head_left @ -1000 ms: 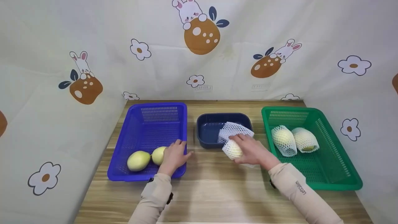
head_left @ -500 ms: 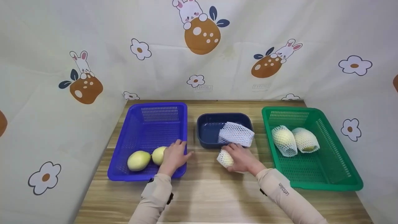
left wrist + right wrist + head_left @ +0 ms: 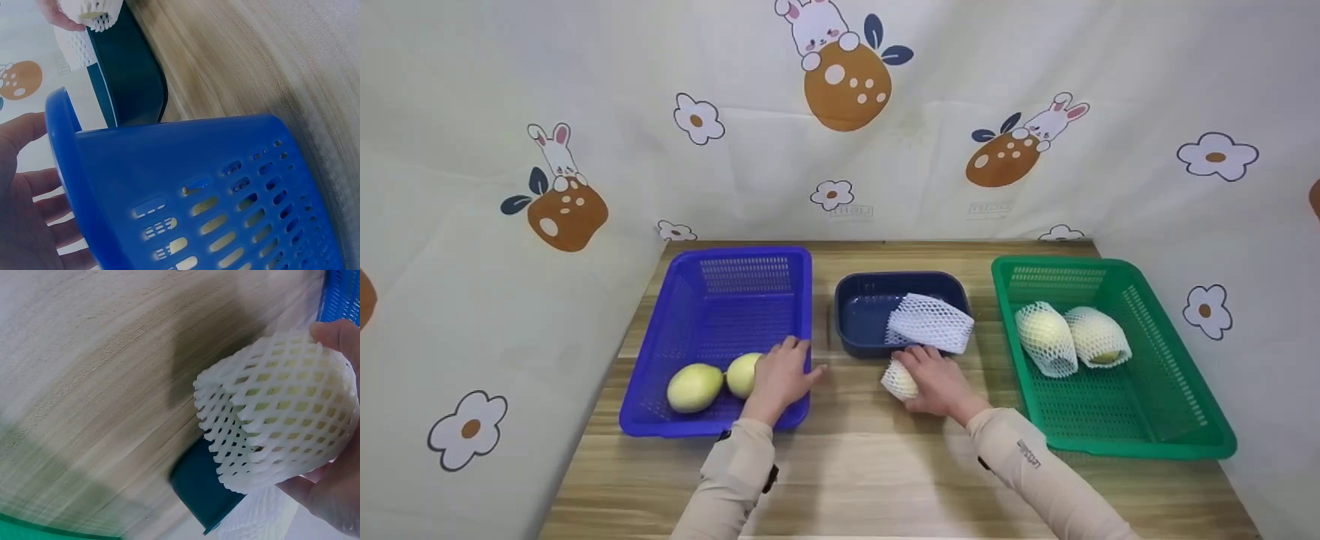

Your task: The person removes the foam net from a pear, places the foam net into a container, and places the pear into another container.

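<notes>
White net [image 3: 230,439] wraps the fruit [image 3: 901,382] that the right hand [image 3: 936,384] grips near the box [image 3: 861,349]; an even, gentle hold should avoid bruising. The left hand [image 3: 781,376], fingers relaxed, rests at the blue basket [image 3: 807,300].

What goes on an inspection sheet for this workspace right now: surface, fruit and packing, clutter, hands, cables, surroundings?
Surface: wood-grain table, visible part dry-looking.
Fruit: two bare fruits in the blue basket, one partly hidden; two netted fruits in the green basket.
Packing: white foam netting in the navy tray, overhanging its near rim.
Clutter: nothing seen.
Left hand: over the blue basket's right rim, fingers loosely extended; firmness of contact unclear.
Right hand: grips another netted fruit in front of the tray.
Cables: nothing seen.
Surroundings: pale sheeting printed with rabbits and flowers.
</notes>
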Motion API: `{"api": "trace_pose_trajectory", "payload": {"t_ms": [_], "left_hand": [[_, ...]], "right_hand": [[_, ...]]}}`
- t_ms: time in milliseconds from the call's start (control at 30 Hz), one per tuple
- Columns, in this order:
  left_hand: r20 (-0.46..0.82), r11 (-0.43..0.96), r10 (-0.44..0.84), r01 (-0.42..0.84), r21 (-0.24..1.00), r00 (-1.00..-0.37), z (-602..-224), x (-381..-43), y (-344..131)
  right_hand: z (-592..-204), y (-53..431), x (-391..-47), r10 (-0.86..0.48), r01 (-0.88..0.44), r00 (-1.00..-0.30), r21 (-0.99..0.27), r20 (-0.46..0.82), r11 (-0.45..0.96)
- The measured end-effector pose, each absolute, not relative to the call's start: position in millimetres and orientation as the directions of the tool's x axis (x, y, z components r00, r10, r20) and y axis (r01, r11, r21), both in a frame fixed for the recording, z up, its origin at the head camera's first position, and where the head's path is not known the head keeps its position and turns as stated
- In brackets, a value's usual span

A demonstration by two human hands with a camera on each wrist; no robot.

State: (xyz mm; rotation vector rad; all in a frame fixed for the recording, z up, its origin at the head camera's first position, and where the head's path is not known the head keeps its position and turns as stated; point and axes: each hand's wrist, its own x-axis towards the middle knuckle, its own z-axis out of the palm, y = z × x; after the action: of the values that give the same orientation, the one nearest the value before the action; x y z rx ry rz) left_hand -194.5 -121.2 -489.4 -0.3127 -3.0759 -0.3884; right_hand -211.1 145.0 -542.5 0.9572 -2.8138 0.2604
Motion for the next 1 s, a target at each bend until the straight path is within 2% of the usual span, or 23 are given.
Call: {"api": "trace_pose_trajectory", "payload": {"t_ms": [633, 1000], "left_hand": [[0.041, 0.945, 0.19, 0.194, 0.264, -0.981, -490, -194, -120], [0.047, 0.95, 0.189, 0.195, 0.244, -0.981, -489, -195, -120]], "right_hand": [[-555, 139, -205, -0.589, -0.606, -0.793, -0.094, 0.157, 0.79], [-553, 140, -206, -0.617, -0.632, -0.77, -0.066, 0.16, 0.772]]}}
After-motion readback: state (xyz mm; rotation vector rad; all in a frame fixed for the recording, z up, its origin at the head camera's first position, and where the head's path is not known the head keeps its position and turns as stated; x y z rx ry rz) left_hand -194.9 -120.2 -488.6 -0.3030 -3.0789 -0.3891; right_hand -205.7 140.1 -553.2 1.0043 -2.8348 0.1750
